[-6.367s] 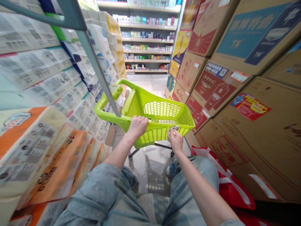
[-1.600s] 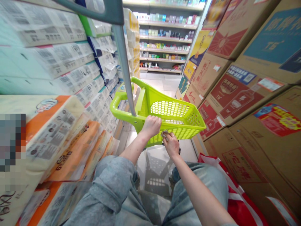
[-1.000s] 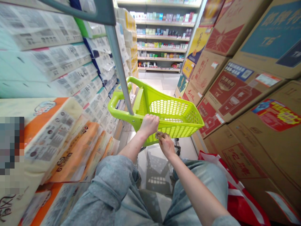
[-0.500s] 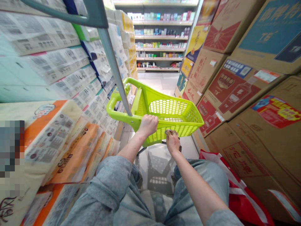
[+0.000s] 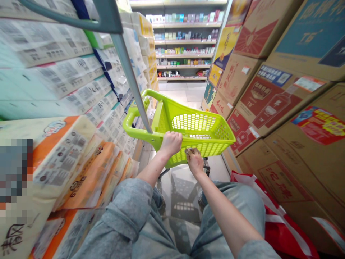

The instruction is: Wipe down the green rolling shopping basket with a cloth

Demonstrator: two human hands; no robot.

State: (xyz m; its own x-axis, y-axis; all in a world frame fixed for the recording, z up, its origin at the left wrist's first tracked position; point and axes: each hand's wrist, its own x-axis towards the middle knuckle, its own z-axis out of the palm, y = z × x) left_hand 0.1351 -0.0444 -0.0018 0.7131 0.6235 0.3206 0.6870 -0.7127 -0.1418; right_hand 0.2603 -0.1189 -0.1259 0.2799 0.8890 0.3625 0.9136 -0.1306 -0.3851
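Observation:
A lime-green shopping cart (image 5: pixel 215 142) with a perforated plastic basket stands turned sideways in front of me. My left hand (image 5: pixel 171 142) is closed over the near rim of its basket. Lower down, at the basket's outer near side, my right hand (image 5: pixel 196 163) has its fingers bunched around a small crumpled brownish cloth (image 5: pixel 190 152). The cloth appears pressed against the green lattice, and part of it is hidden by the fingers. From the cart's handle end a grey pole (image 5: pixel 132 75) rises at a slant.
Stacked packs of paper tissue (image 5: pixel 78 75) line the left side, with orange packs (image 5: pixel 86 172) nearer me. Cardboard cartons (image 5: pixel 269 100) are piled along the right. A red bag (image 5: pixel 283 223) lies by my right knee. Shelves of small goods (image 5: pixel 185 52) stand at the aisle's far end.
My right hand with the cloth has slid slightly left along the basket's side. The left hand keeps its hold on the rim. The whole view has shifted a little.

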